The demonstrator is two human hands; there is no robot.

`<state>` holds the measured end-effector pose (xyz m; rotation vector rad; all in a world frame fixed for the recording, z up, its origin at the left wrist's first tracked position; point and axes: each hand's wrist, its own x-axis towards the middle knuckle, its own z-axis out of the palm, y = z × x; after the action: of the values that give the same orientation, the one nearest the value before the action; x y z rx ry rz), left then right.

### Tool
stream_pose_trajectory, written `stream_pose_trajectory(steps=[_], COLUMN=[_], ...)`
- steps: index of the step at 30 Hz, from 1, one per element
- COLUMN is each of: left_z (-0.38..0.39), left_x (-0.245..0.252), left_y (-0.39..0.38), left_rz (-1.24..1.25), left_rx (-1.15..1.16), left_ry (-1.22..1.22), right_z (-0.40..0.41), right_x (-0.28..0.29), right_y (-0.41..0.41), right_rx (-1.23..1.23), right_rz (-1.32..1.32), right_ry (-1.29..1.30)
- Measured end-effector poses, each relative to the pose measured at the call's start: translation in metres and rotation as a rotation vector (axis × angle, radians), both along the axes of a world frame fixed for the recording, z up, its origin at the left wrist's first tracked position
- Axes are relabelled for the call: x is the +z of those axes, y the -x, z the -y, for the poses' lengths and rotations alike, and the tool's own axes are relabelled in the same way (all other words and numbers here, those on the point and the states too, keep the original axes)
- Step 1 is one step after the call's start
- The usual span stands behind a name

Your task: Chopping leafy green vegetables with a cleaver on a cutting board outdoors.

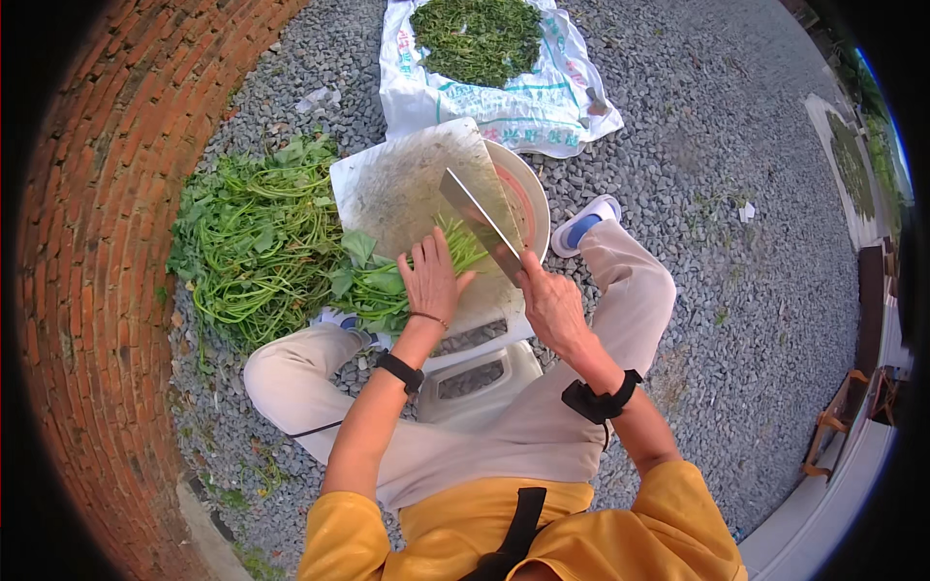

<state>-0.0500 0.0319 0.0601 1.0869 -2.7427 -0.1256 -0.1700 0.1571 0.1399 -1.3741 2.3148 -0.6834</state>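
My left hand (431,279) lies over a bunch of leafy green stems (381,282), pressing it against a worn white cutting board (403,174). Stem ends (461,243) poke out past my fingers on the right. In my right hand (554,301) is the handle of a cleaver (479,221). Its broad blade points up and left, just right of the stem ends; whether the edge touches them cannot be told. Partly hidden under the board is a round basin (538,196) with a reddish inside.
A large heap of leafy stems (254,240) lies on the gravel (726,290) left of the board. Beyond it, chopped greens (476,40) rest on a white woven sack (501,120) bearing writing. A brick wall (109,254) rises at left. A pale plastic stool (458,410) is between my legs.
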Motion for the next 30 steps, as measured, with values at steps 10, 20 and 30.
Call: stream_pose_trajectory(steps=[10,20,30], left_z=[0.010,0.010,0.009], left_x=[-0.009,-0.015,-0.015], left_y=[0.005,-0.003,-0.002], left_rz=[0.009,-0.073,-0.080], left_rx=[0.046,-0.042,-0.044], left_ry=[-0.004,-0.017,-0.009], right_z=[0.031,0.056,0.040], right_x=[-0.031,-0.052,-0.014], right_y=[0.000,-0.004,0.004], right_rx=[0.098,0.103,0.052], right_rz=[0.004,-0.117,0.008], right_ry=[-0.208,-0.106,-0.121])
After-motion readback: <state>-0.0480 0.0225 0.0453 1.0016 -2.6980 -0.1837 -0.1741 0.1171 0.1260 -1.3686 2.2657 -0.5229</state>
